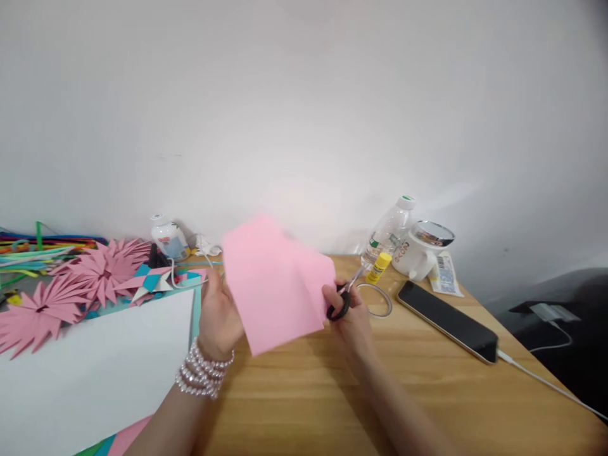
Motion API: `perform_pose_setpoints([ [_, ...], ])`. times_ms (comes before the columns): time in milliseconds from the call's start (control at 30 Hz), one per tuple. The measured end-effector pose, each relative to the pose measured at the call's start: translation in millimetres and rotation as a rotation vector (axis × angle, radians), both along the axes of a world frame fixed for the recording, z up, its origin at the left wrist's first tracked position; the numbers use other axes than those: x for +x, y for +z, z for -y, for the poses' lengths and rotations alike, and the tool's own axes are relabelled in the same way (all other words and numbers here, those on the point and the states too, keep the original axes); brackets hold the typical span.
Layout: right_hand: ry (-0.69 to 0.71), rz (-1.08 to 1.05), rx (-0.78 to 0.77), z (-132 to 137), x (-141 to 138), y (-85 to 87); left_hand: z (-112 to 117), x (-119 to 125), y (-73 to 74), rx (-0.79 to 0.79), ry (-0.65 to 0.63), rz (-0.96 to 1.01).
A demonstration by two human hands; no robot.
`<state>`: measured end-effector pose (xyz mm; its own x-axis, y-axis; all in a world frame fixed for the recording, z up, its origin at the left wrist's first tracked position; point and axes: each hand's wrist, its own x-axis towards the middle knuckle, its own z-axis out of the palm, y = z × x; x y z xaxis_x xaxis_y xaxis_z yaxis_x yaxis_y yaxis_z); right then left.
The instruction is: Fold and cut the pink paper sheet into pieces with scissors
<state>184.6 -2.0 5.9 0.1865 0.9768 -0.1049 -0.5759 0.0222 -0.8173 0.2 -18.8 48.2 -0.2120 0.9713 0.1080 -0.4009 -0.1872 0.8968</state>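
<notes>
My left hand (217, 316) grips the left edge of a pink sheet of paper (275, 282) and holds it up over the wooden table (332, 392). A pearl bracelet sits on that wrist. At the paper's right edge, my right hand (351, 313) has its fingers through the black handles of a pair of scissors (342, 301). The blades point up and to the right, away from the sheet. The paper is blurred by motion.
Pink paper flowers (90, 272) and coloured pipe cleaners (38, 250) lie at the left, with a large white sheet (95, 367) in front. A glue bottle (168, 237), water bottle (389, 229), yellow glue stick (379, 268), tape ring (375, 299), white mug (422, 250) and a charging phone (446, 320) stand behind and right.
</notes>
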Motion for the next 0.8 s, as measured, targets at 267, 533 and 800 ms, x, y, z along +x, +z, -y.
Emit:
perform_pose_setpoints([
  [267,-0.246,-0.069,-0.008,-2.1,4.3,2.0,14.7,20.8,-8.7,0.038,-0.500,0.164],
  [533,-0.242,0.176,0.101,5.9,-0.7,3.7,19.3,46.9,-26.2,-0.030,-0.153,-0.103],
  [800,-0.244,0.285,0.150,4.7,1.4,1.8,10.8,43.6,-7.9,-0.168,-0.120,0.302],
])
